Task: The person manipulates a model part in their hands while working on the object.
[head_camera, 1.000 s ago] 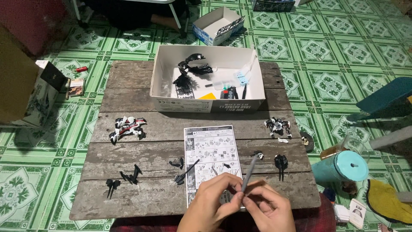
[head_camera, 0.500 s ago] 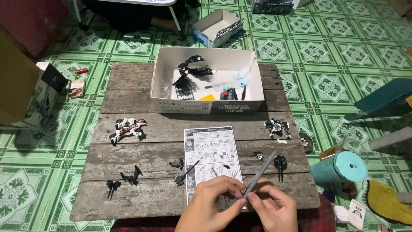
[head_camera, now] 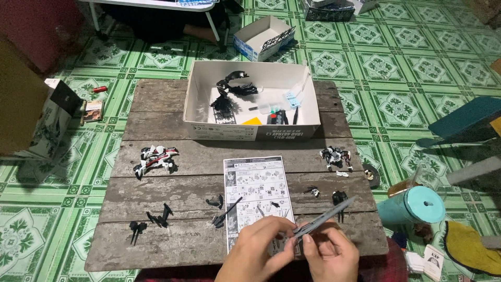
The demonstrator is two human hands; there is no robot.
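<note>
Closest to me, both hands meet at the near edge of the wooden table (head_camera: 156, 203). The left hand (head_camera: 255, 250) and right hand (head_camera: 329, 256) have their fingertips pinched together on the near end of a thin grey strip (head_camera: 323, 216). Its long axis runs up and to the right, away from the fingers, so the free end hangs over the boards beside a small black part (head_camera: 339, 197). Both hands grip the same end; neither is nearer the far tip.

The strip looks flat, stiff and matte. Under the hands lies a printed paper sheet (head_camera: 258, 193). The planks are rough and weathered. Small black plastic pieces (head_camera: 159, 216) lie scattered to the left. Further off, a white-and-black model piece (head_camera: 155, 156) and another one (head_camera: 335, 156). Beyond them stands an open white cardboard box (head_camera: 201, 102).
</note>
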